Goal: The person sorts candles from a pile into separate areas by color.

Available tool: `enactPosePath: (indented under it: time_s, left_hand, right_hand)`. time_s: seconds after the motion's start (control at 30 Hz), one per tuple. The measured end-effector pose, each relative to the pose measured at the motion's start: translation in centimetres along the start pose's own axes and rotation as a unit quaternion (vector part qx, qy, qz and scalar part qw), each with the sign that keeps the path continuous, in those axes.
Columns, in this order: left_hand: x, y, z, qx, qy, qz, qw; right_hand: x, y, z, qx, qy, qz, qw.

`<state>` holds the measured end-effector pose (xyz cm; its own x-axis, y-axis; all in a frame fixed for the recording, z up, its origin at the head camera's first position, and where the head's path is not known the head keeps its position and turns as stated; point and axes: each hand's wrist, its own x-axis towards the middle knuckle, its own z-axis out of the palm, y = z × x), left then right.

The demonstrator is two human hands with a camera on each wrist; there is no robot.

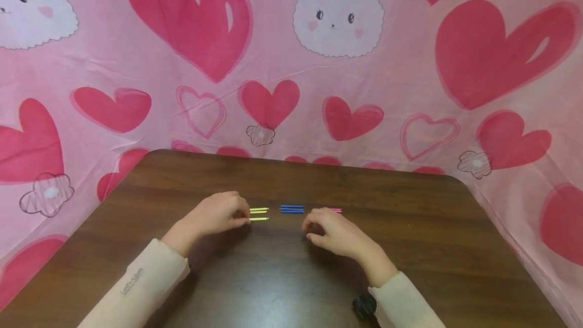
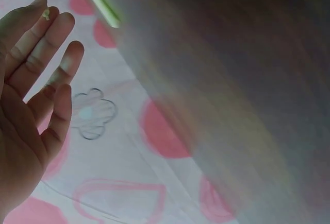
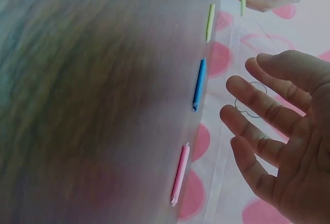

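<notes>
My left hand [image 1: 218, 213] pinches a thin yellow candle-like stick [image 1: 259, 219] between thumb and fingertips. In the left wrist view, the ends of this stick show on either side of the thumb tip, and the other fingers are loosely bent. Just beyond it, more yellow sticks [image 1: 260, 210] lie side by side on the table. A small row of blue sticks [image 1: 291, 209] lies between my hands. My right hand [image 1: 334, 232] holds nothing, its fingers apart and slightly bent in the right wrist view. Pink sticks [image 1: 336, 210] lie behind it, partly hidden by the hand.
The brown wooden table [image 1: 273, 277] reaches back to a pink cloth [image 1: 273, 65] printed with hearts and rabbits. A small black object [image 1: 364, 306] is at the right sleeve's cuff, close over the table.
</notes>
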<state>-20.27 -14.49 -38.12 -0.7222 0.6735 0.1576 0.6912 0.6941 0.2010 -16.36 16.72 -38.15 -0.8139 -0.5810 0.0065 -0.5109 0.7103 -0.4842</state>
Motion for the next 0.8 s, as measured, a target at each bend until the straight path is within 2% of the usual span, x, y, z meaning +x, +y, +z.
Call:
enactPosePath:
  time_s: [0.23,0.43,0.6,0.8]
  left_hand:
    - [0.7,-2.0,0.1,0.0,0.002,-0.025,0.9997]
    - [1.8,-3.0,0.2,-0.009,-0.006,-0.033,0.9994]
    - [3.2,-3.5,0.5,-0.02,-0.027,-0.039,0.9987]
    - [3.8,-3.5,0.6,-0.028,-0.049,-0.044,0.9974]
  right_hand:
    - [-0.8,0.8,-0.4,-0.008,0.01,-0.012,0.9998]
    - [-1.8,1.4,-1.2,-0.016,0.019,0.009,0.9996]
    - [-2.4,2.0,-2.0,-0.034,0.028,0.017,0.9989]
    - [-3.7,3.1,-3.1,-0.042,0.048,0.015,0.9979]
